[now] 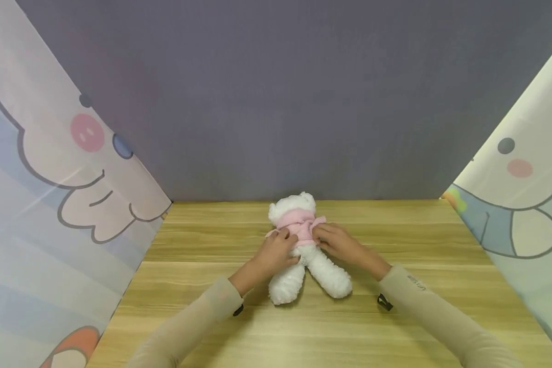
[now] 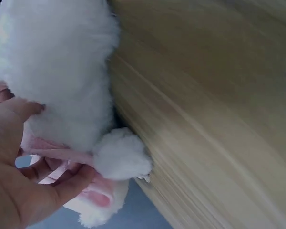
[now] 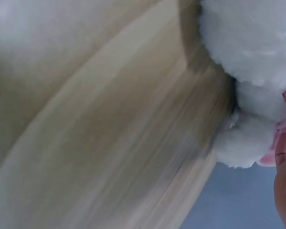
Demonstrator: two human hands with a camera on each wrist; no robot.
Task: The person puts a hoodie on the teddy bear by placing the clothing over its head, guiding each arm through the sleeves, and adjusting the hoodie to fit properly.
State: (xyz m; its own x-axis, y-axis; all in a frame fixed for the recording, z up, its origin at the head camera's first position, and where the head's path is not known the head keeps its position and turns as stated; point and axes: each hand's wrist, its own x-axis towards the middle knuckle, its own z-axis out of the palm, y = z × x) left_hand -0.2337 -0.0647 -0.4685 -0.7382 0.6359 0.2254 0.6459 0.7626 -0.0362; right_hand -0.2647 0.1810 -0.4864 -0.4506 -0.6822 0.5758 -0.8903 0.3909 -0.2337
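A white plush toy (image 1: pixel 329 276) in a pink garment (image 1: pixel 299 225) lies on the wooden table, its head toward the back wall and its legs toward the person. My left hand (image 1: pixel 276 251) holds the garment on the toy's left-hand side in the head view; in the left wrist view the fingers of that hand (image 2: pixel 26 176) curl at the pink edge, beside a round white paw (image 2: pixel 122 155). On the other side, my right hand (image 1: pixel 340 245) pinches the garment, and in the right wrist view its fingers (image 3: pixel 282 145) touch pink cloth by the white fur (image 3: pixel 252 43).
A dark grey panel (image 1: pixel 276 102) stands at the table's back edge. Cartoon-printed sheets flank the left (image 1: pixel 41 204) and right (image 1: pixel 533 230). Small black pieces show by each sleeve, one of them right of the toy (image 1: pixel 384 302). Bare wood (image 1: pixel 211 220) surrounds the toy.
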